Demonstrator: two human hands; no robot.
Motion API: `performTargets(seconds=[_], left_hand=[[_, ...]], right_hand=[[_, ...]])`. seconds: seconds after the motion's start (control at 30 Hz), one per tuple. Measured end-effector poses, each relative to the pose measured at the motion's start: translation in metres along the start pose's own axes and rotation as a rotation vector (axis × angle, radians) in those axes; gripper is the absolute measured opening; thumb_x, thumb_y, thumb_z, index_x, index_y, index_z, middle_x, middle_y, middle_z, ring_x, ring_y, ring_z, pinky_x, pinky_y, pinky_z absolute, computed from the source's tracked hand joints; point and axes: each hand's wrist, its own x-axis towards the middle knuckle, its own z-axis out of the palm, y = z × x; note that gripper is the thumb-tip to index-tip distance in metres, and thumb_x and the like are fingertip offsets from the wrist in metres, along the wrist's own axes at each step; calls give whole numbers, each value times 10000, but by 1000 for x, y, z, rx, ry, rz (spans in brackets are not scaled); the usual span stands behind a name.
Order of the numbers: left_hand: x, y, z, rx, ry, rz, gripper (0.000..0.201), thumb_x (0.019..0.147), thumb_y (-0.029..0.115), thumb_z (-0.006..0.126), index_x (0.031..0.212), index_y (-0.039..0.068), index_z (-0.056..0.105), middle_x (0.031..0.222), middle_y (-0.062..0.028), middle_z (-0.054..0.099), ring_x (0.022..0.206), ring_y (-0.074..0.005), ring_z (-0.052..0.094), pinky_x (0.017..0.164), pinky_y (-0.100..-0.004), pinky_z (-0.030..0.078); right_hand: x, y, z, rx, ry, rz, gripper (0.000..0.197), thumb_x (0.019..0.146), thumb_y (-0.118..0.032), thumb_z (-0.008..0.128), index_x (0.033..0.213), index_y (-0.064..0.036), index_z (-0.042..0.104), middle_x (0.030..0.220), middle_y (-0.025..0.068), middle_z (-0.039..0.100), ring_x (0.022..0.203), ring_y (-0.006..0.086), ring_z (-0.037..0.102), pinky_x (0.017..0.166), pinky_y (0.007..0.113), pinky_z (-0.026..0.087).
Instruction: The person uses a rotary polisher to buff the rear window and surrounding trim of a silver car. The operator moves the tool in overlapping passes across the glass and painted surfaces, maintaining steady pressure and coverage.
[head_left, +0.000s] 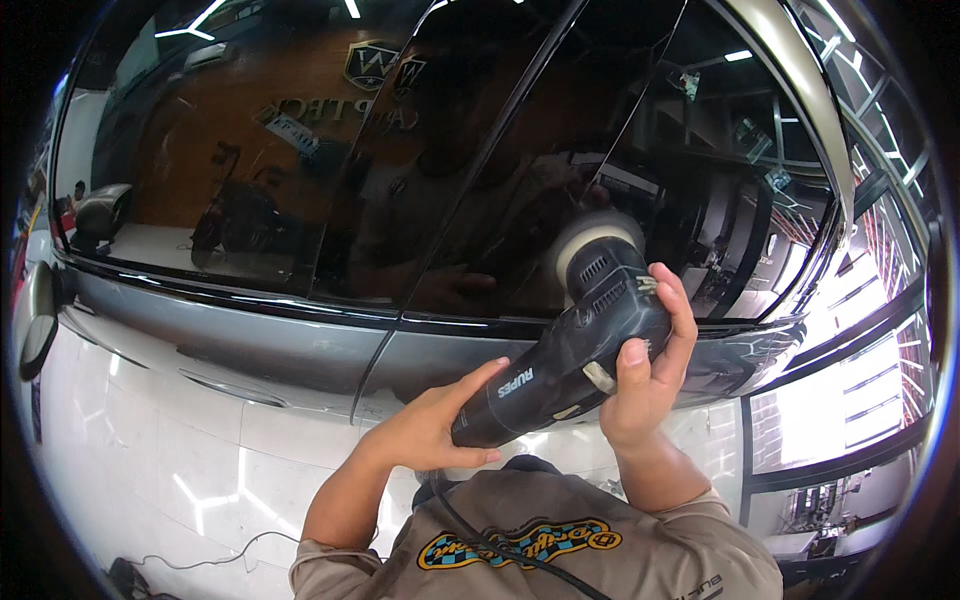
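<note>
A black electric car polisher (570,360) is held in both hands, slanting from lower left up to its head at upper right. Its round pad (597,240) rests against the dark, glossy side window (520,220) of a grey car. My left hand (425,420) wraps the rear of the body, thumb below and fingers above. My right hand (650,370) grips the head end, its fingers curled over the top and the thumb pressed on the casing. The pad's contact face is hidden against the glass.
The grey car door (250,335) runs along below the windows, with a side mirror (38,320) at far left. The polisher's black cord (500,550) crosses over my shirt. A thin cable (200,565) lies on the glossy white floor (230,460). Bright windows (840,400) stand at right.
</note>
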Motion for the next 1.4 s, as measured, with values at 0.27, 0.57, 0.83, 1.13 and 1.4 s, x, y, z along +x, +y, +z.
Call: performTargets(seconds=[0.27,0.57,0.83,1.13,1.4], left_hand=[[-16,1,-27,45,-83,-89,1050,733,300,865,1597,95,307,1411,-268,579,1285,-431,581,1081,-415,440],[-9,9,-31,189,-67,-124,1109,632,300,916,1557,38,362,1252,-241,677,1172,-397,668,1024,-383,476],[56,35,10,274,-145,-78,1111,664,262,911,1578,38,322,1238,-271,673,1161,-404,669,1031,-397,475],[177,62,123,50,3,30,1124,713,215,908,1584,-21,238,1423,-226,549,1310,-291,548,1122,-391,384],[291,62,241,-129,152,204,1148,807,201,838,1600,-13,36,1538,-247,349,1418,-317,408,1167,-440,336]], right_hand=[[-35,6,10,-5,21,5,571,999,-316,580,1422,31,416,1499,270,411,1376,359,428,1162,454,305],[-41,19,5,53,74,5,565,973,-276,647,1403,21,434,1483,279,412,1417,416,391,1175,501,291],[-31,51,-54,69,281,37,538,964,-263,617,1386,36,469,1466,274,448,1373,392,444,1160,481,318],[53,97,-167,359,467,63,567,968,-275,637,1404,58,495,1424,208,506,1289,258,508,1111,382,374],[44,149,-251,285,30,136,1276,819,-213,814,1584,-34,-191,1482,307,409,1324,367,527,1094,433,440]])
